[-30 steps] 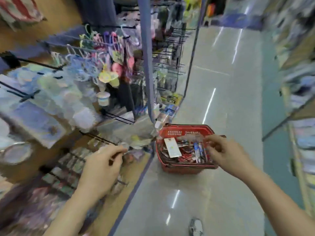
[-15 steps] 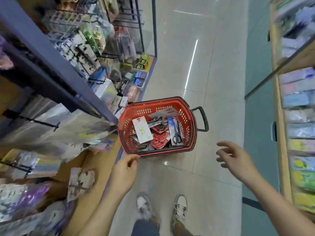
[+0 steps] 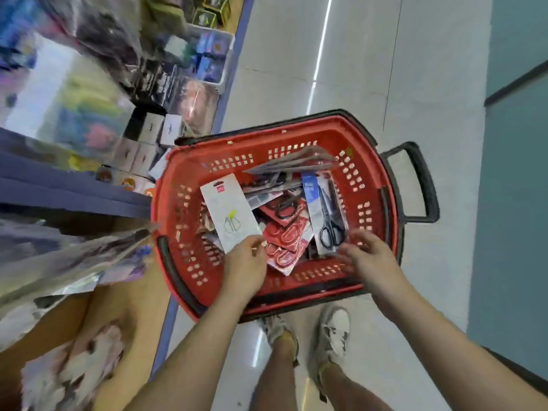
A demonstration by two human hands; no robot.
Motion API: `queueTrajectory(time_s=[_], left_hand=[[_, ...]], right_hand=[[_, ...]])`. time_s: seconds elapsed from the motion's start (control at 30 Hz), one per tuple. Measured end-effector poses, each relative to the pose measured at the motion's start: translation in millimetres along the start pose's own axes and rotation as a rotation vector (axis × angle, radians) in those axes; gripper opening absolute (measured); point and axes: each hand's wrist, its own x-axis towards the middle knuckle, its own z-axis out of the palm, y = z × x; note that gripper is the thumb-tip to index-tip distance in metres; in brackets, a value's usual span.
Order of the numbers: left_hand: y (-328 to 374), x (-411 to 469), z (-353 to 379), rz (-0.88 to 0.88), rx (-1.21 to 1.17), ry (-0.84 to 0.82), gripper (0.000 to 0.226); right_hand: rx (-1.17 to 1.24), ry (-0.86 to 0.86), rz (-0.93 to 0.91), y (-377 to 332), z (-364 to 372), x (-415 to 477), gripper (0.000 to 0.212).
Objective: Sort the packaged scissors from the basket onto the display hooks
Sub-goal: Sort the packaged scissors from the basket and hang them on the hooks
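A red basket (image 3: pixel 367 185) stands on the floor in front of my feet, holding several packaged scissors. A white card package (image 3: pixel 228 209) with small scissors lies at the left inside it. A clear package with black-handled scissors (image 3: pixel 327 221) lies at the right, and red packages (image 3: pixel 289 232) sit between them. My left hand (image 3: pixel 246 265) is at the white package's lower edge with curled fingers covering its corner; a grip is not visible. My right hand (image 3: pixel 367 256), blurred, hovers with fingers spread just below the black scissors package.
Display shelving with hanging packets and small boxes (image 3: pixel 148 134) runs along the left, its blue edge (image 3: pixel 74 188) close to the basket. The basket's black handle (image 3: pixel 421 179) sticks out to the right. Tiled aisle floor (image 3: pixel 341 69) extends beyond. My shoes (image 3: pixel 332 330) are just behind the basket.
My view has tipped down from the shelf hooks to the basket. Both hands have dropped from beside the basket into it, the left to the white package, the right toward the black scissors.
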Motion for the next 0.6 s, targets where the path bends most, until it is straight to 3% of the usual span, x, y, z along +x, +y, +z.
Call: queueTrajectory(time_s=[0.13,0.27,0.33,0.43,0.6], left_hand=[[-20.2,76.0,44.8,0.050,0.142,-0.060,0.031],[-33.2,111.4,74.4,0.170,0.576,-0.161,0.030],[-41.6,121.3,80.5,0.143,0.623,-0.153,0.039],[-45.5,142.0,80.4,-0.056,0.221,-0.049,0.043],[-27.4,178.8,83.7,-0.453,-0.483,-0.016,0.064]], right_hand=[[0.049,-0.076,0.181,27.3,61.8,74.5,0.043],[0.011,-0.113,0.224,57.7,104.2,127.8,0.072],[0.096,-0.070,0.203,69.2,122.1,144.9,0.074],[0.221,0.036,0.131,75.8,139.7,158.7,0.062],[0.221,-0.024,0.055,63.7,132.0,157.6,0.058]])
